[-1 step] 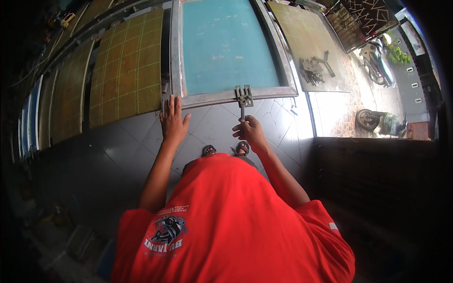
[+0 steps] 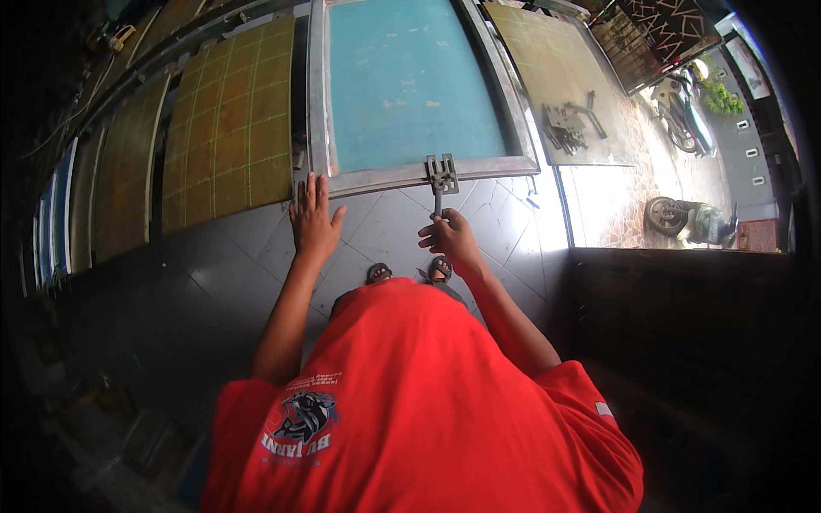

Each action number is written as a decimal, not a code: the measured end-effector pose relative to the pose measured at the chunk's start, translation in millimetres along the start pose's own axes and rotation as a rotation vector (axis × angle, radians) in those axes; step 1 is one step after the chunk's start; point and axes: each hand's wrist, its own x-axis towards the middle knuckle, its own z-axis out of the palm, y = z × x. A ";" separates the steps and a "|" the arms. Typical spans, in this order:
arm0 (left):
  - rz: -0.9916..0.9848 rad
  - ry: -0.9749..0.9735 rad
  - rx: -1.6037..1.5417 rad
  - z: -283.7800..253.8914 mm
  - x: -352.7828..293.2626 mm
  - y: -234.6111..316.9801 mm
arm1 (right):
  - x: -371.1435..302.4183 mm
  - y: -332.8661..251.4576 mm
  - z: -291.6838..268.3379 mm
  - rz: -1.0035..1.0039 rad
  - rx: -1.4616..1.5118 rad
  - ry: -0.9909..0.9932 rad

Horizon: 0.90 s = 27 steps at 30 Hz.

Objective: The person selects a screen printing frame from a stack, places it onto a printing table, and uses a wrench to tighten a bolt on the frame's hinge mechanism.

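Note:
A large screen-printing frame [image 2: 376, 179] with turquoise mesh [image 2: 415, 94] lies ahead of me. Fixed at its near edge, right of the middle, is a slotted metal clamp [image 2: 442, 173] whose grey handle [image 2: 438, 203] points toward me. My right hand [image 2: 455, 241] pinches the end of this handle between thumb and forefinger, the other fingers loosely curled. At the frame's near left corner my left hand [image 2: 315, 224] is open, its fingers stretched out and the tips against the frame's edge. It holds nothing.
Yellowish boards with a grid of lines [image 2: 229, 115] stand in a row at left. Dark metal parts [image 2: 564, 128] lie on the board [image 2: 547, 77] at right. A dark panel [image 2: 667, 316] is nearer on the right. Motorbikes [image 2: 688, 218] stand outside beyond the grey tiled floor [image 2: 513, 218].
My right hand and the clamp handle have shifted very slightly to the left. The left hand and the frame stay where they were.

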 end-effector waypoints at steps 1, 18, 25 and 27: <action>0.008 0.008 -0.012 0.4 -0.6 -0.9 | 0.4 0.5 3.7 0.001 0.017 -0.008; -0.010 -0.011 0.011 -3.1 -0.6 1.9 | 24.3 12.0 64.7 -0.046 0.540 0.034; -0.057 -0.066 0.055 -5.4 -0.7 8.3 | 46.9 3.4 99.2 -0.050 0.723 0.238; -0.067 -0.071 0.078 -4.9 -0.2 7.0 | 42.4 14.3 89.6 -0.068 0.693 0.136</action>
